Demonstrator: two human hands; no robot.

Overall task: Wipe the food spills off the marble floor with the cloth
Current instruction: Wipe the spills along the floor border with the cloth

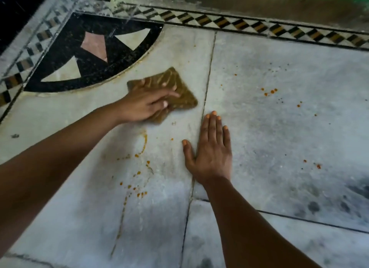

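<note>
Right hand (211, 150) flat on floor (279, 128); left hand (143, 104) presses cloth (185, 96) (brown).

Pale marble floor (279, 118) carries a brown cloth (185, 96), orange food spills (139, 192), and perhaps dark smudges.

1. Brown cloth (169, 92): lying crumpled flat on the marble floor (279, 128), just beside the dark inlay.
2. Orange food spills (137, 190): dotting the pale slabs, smeared nearer the cloth.
</note>
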